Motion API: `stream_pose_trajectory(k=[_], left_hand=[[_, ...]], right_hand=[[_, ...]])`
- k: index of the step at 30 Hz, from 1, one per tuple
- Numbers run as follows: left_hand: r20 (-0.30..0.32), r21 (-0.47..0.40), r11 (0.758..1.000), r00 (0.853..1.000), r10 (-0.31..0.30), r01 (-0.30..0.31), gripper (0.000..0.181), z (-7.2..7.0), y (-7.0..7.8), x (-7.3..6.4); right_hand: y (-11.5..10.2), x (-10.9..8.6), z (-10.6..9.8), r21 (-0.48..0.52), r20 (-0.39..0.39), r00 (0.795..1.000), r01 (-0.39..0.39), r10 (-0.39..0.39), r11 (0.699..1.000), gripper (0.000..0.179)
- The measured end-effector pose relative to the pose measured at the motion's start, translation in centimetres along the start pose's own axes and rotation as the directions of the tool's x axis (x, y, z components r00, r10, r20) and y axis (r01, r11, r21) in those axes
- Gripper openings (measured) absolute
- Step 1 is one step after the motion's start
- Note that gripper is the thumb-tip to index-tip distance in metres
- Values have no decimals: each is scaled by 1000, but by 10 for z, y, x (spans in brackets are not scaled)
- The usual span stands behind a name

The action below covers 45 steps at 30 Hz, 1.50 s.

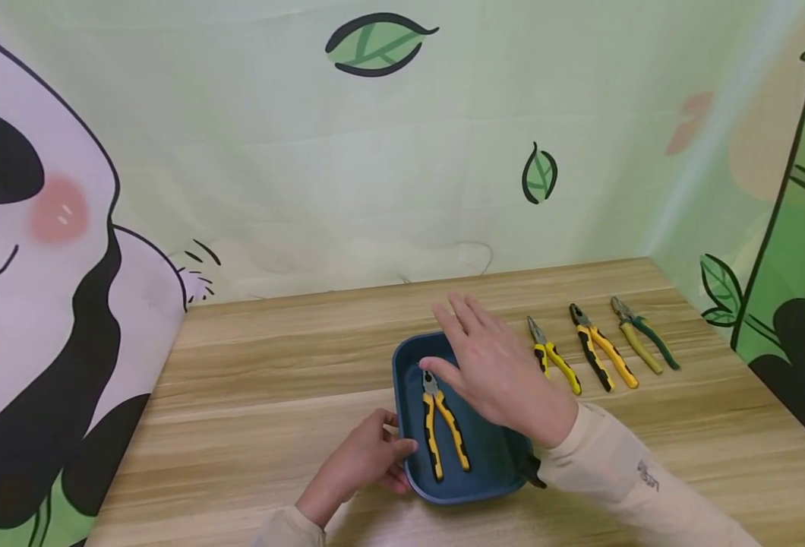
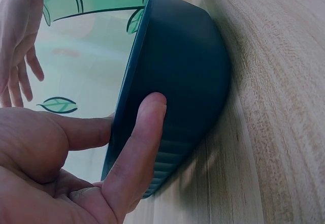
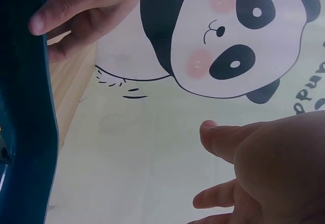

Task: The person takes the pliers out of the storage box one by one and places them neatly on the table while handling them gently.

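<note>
A dark blue plastic tray (image 1: 457, 494) stands on the wooden table in front of me. Inside it, toward the left wall, lies a pair of combination pliers (image 1: 443, 425) with yellow and black handles, its head pointing away. My left hand (image 1: 368, 456) grips the tray's left wall, thumb over the rim and fingers against the outside; the left wrist view shows a fingertip (image 2: 155, 102) on that outer wall. Above the tray's right side hovers my right hand (image 1: 494, 368), fingers extended and holding nothing. It hides part of the tray's far right corner.
Right of the tray lie needle-nose pliers (image 1: 553, 357) with yellow and black handles, then more yellow-and-black pliers (image 1: 601, 346). Farthest right are pliers with one yellowish and one green handle (image 1: 642, 334). A panda-printed cloth (image 1: 273, 190) rises behind the table (image 1: 252, 365).
</note>
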<state>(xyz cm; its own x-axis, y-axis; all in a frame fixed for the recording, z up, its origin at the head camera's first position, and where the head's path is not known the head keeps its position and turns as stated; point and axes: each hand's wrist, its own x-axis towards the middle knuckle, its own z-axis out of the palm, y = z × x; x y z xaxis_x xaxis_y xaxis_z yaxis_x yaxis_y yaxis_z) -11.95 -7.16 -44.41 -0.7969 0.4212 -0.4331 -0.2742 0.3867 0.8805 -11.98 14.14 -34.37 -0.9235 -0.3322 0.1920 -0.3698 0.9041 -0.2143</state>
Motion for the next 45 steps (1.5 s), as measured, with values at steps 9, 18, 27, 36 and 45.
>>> stream_pose_trajectory(k=[9,18,27,36,45], left_hand=[[4,2,1000,1000,-7,7,46,0,1,0],[4,13,1000,1000,-8,8,47,1,2,-1],[-2,15,1000,1000,4,-4,46,1,1,0],[-6,15,1000,1000,2,-2,46,2,2,-1],[-11,18,1000,1000,2,-2,45,2,3,-2]], right_hand=[[2,-4,9,22,-20,1000,15,-14,1000,78],[5,-7,17,19,-10,1000,14,-13,1000,77],[5,-9,30,5,7,1000,10,-11,1000,74],[2,-13,45,2,42,999,-21,21,1000,71],[-1,-17,62,4,115,989,-92,91,996,67]])
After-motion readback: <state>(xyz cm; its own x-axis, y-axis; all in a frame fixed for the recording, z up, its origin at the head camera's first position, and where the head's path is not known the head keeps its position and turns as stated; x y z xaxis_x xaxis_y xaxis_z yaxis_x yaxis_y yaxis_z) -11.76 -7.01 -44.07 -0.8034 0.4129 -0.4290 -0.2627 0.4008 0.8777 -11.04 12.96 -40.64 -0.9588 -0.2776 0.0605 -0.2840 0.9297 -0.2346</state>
